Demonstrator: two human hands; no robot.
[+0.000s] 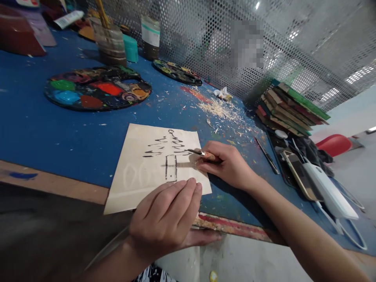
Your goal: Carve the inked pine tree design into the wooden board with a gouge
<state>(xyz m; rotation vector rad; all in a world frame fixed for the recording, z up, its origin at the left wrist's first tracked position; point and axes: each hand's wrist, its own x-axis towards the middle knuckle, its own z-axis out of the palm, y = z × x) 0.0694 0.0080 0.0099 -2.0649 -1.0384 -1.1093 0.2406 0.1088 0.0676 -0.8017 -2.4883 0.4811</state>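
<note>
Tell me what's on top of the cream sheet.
Black lines mark the cream sheet. The left hand covers part of its near edge, and the right hand holds a brush over it. Anything drawn beneath the left hand is hidden.

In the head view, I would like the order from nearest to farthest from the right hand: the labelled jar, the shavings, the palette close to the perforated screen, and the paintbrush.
1. Paintbrush: held in the right hand.
2. Shavings: beyond the hand.
3. Palette: farther back, to the left.
4. Labelled jar: farthest, left of that palette, by the perforated screen.
</note>
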